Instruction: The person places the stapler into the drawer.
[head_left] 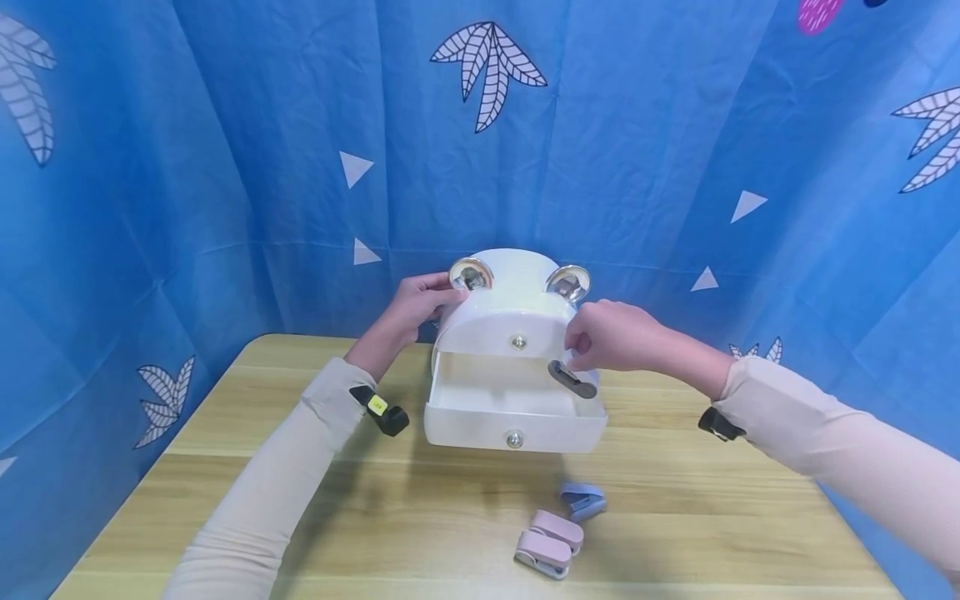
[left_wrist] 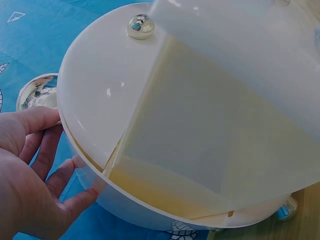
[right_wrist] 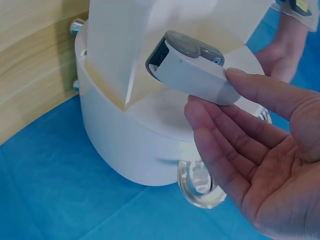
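Observation:
A white drum-shaped box (head_left: 504, 325) with drawers and two shiny gold ears stands on the table. Its lower drawer (head_left: 517, 429) is pulled out, with the bare inside showing. My left hand (head_left: 420, 304) rests against the box's side by one ear, fingers spread along the outer wall (left_wrist: 135, 212). Over the drawer's right side, my right hand (head_left: 618, 335) pinches a small grey-and-white stapler (right_wrist: 195, 70) between thumb and fingertips. The stapler's grey face (head_left: 572, 380) shows in the head view.
Two pink staplers (head_left: 543, 550) lie side by side on the wooden table (head_left: 675, 517) in front of the box. A blue stapler (head_left: 583, 500) lies just beyond them, its jaws apart. A blue patterned curtain (head_left: 615, 150) hangs behind and beside the table.

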